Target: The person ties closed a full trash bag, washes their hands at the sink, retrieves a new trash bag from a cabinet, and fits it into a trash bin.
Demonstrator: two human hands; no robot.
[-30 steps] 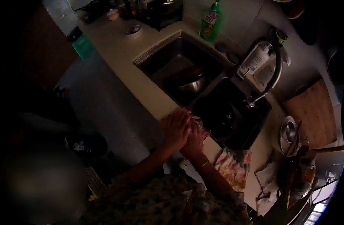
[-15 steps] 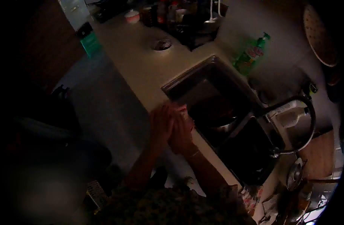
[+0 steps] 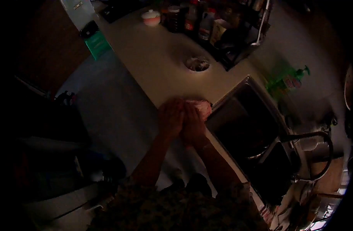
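Dim beige counter point(image 3: 145, 65) | pink cloth point(image 3: 202, 109), crumpled, pale-streaked | left fingers point(image 3: 175, 107), right fingers point(image 3: 190, 111) against it, grip unclear

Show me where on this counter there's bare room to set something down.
The widest bare patch of counter lies between the lidded pot, the bowl and the left hand. A smaller one separates the bowl from the sink. It's crowded around the bottles and by the sink's corner, where the right hand partly covers a cloth.
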